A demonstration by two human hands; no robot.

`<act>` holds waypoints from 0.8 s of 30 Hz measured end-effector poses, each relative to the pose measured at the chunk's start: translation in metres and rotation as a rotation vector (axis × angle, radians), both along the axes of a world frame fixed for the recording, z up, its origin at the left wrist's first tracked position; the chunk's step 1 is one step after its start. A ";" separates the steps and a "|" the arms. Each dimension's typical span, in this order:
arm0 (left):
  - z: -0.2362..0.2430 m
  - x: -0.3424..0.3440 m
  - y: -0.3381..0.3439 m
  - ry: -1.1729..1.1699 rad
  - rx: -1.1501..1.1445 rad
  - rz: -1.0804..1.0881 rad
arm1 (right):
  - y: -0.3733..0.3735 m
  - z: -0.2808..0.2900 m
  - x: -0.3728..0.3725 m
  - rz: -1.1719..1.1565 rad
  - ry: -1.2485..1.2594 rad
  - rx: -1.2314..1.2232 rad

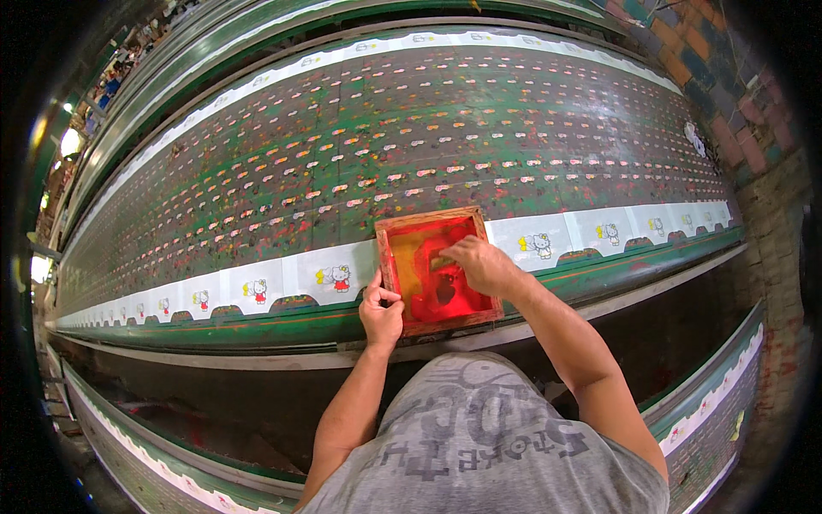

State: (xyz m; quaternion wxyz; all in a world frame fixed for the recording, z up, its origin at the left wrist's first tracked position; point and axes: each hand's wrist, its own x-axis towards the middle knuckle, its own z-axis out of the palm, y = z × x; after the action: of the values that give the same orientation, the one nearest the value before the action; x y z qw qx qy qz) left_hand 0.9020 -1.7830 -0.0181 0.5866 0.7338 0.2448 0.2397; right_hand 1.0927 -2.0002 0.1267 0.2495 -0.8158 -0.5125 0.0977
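A wooden screen-printing frame [476, 305] with red ink inside rests on the near edge of a long green printing table [325, 137]. My left hand [381, 313] is closed on the frame's left side. My right hand [479, 265] grips a small squeegee [443, 262] inside the frame, over the red-covered mesh. Along the near edge lie white fabric pieces [304, 265] with printed cartoon cat figures. Those left of the frame show red and yellow; those to the right show yellow and outlines without red. Part of the squeegee is hidden by my fingers.
A similar strip of white pieces [360, 46] runs along the far edge. Parallel tables lie beyond and behind me, one showing at the lower right [711, 411]. A tiled, worn floor [771, 257] is at the right. Cluttered items [116, 73] and lights are at the upper left.
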 end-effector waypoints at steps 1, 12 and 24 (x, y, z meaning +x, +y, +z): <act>0.006 0.002 -0.001 -0.005 0.012 -0.007 | 0.004 -0.009 0.009 -0.025 -0.058 0.028; 0.007 -0.002 -0.001 0.014 0.013 -0.010 | 0.000 -0.024 -0.043 -0.107 -0.150 0.080; 0.028 0.001 -0.004 -0.066 0.124 -0.028 | -0.032 -0.017 -0.100 -0.086 -0.072 0.007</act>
State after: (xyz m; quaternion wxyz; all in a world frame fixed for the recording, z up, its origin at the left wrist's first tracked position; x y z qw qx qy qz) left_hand 0.9032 -1.7874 0.0103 0.5512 0.7637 0.1996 0.2703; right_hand 0.9927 -2.0323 0.1096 0.2378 -0.8391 -0.4861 0.0557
